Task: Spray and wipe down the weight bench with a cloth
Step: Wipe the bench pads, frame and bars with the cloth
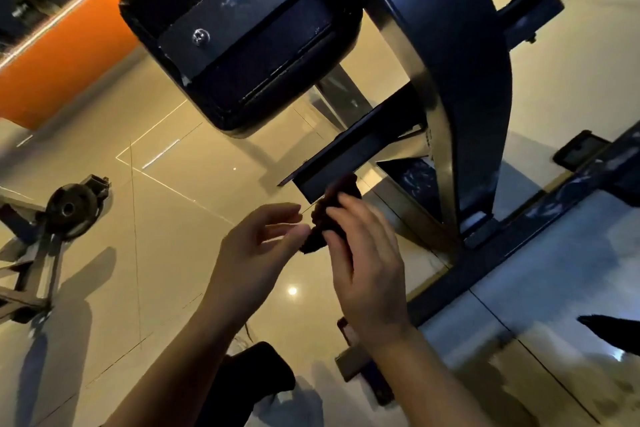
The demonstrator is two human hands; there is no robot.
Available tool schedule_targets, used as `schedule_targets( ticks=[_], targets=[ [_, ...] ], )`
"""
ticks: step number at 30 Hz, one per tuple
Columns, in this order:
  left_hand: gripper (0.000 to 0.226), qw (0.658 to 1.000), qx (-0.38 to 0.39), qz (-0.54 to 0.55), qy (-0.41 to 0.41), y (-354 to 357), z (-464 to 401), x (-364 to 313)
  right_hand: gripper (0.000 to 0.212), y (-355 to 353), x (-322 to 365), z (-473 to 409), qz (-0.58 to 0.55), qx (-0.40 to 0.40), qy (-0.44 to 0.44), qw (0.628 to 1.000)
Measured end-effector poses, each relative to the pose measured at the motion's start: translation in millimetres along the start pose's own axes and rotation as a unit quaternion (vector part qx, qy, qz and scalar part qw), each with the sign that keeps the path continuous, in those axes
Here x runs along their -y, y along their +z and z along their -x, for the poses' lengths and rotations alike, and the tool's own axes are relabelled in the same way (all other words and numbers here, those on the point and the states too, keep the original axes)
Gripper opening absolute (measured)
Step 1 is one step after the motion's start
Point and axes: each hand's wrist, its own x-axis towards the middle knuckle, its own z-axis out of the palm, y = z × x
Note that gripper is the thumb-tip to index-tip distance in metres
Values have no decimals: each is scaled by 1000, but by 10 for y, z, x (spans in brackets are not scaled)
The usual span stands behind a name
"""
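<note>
I look from low down at the underside of the weight bench. Its black padded seat (239, 31) shows a metal mounting plate with two bolts and a whitish smear. A thick dark steel frame post (460, 87) curves down to a floor bar (540, 229). A dark cloth (332, 215) is bunched just below a black bracket (349, 152) of the frame. My right hand (363, 260) grips the cloth with curled fingers. My left hand (259, 246) pinches the cloth's lower end between thumb and fingertips. No spray bottle is in sight.
The floor is glossy beige tile (180, 204). A weight plate on a rack foot (69, 208) stands at the left. An orange surface (69, 55) runs along the upper left. A dark item (256, 381) lies below my arms.
</note>
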Motion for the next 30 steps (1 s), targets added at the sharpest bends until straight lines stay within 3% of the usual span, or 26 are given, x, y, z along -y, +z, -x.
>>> schedule_targets(
  ticks=[4, 8, 11, 13, 15, 19, 22, 25, 28, 30],
  targets=[
    [35, 994, 77, 67, 46, 78, 130, -80, 30, -259, 151, -21, -5, 25, 4, 1000],
    [17, 988, 104, 88, 79, 98, 140, -142, 32, -621, 297, -59, -103, 113, 120, 981],
    [29, 982, 126, 25, 142, 129, 169, -211, 64, -917, 347, -241, -179, 169, 182, 952],
    [38, 974, 125, -15, 187, 155, 214, -290, 62, -1108, 381, -402, -113, 238, 159, 952],
    [37, 967, 128, -39, 218, 171, 251, -354, 41, -1269, 416, -523, -23, 305, 132, 943],
    [35, 958, 135, -71, 243, 192, 306, -417, 27, -1515, 518, -654, 79, 329, 144, 930],
    [31, 957, 104, -74, 259, 189, 335, -454, 12, -1628, 641, -765, 211, 360, 101, 903],
    [23, 953, 46, -159, 255, 209, 308, -413, 10, -1688, 828, -956, 328, 388, -12, 861],
    [30, 904, 4, -295, 309, 403, 285, -369, 13, -1703, 971, -1130, 418, 431, -103, 793],
    [36, 911, -18, -294, 287, 598, 275, -384, 16, -1720, 969, -1199, 453, 449, -132, 759]
  ],
)
